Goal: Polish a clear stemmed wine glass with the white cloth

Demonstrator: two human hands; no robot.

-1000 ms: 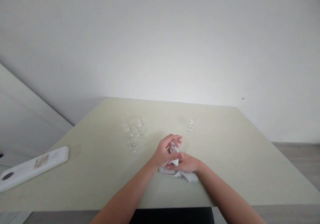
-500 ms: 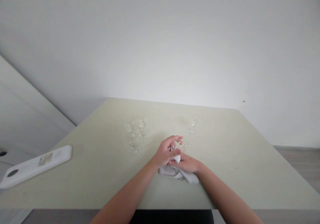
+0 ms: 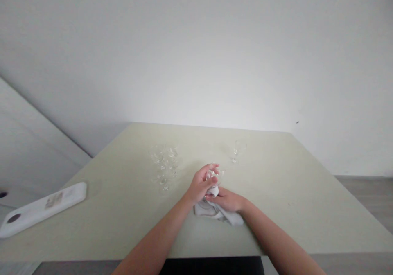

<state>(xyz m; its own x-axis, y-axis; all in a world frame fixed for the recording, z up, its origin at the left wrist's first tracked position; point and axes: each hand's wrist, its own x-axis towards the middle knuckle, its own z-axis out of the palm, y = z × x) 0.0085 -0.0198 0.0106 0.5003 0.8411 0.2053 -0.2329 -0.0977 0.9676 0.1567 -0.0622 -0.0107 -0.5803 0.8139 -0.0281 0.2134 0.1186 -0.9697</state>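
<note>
- Left hand (image 3: 200, 184): fingers were half curled, holding a glass (image 3: 215, 176) by its bowl, just above the table (image 3: 276, 176)
- Right hand (image 3: 229, 199): fingers were bent on cloth (image 3: 233, 219) below the bowl, tips partly hidden
- Label (image 3: 53, 200) on the white case (image 3: 32, 216) was too blurred to read

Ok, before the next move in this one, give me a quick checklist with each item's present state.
1. Left hand has the held glass: ok, fingers around its bowl.
2. Right hand has a firm grip: cannot tell; it is at the cloth, fingers partly hidden.
3. Grouped glasses are apart from the hands: ok, to the left.
4. Gaps between those glasses: cannot tell; their outlines overlap.
5. Lone glass is apart from the hands: ok, farther back, to the right.
</note>
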